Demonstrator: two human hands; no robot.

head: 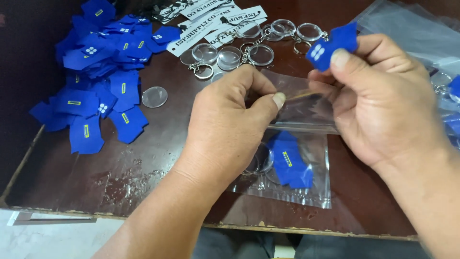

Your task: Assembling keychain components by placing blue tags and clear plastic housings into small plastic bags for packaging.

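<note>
My left hand (pixel 230 112) pinches the top edge of a small clear plastic bag (pixel 306 158) at the middle of the brown table. Inside the bag lie a blue shirt-shaped cutout (pixel 290 165) and a clear round keychain (pixel 261 160). My right hand (pixel 383 96) grips the bag's other upper edge with its lower fingers. Between thumb and forefinger it also holds a second blue shirt-shaped cutout (pixel 330 45), raised above the bag.
A heap of blue shirt cutouts (pixel 103 62) covers the table's left side, with one loose clear disc (pixel 154 96) beside it. Several clear round keychains (pixel 249 45) and white printed cards (pixel 211 21) lie at the back. More clear bags (pixel 426 33) are stacked at right.
</note>
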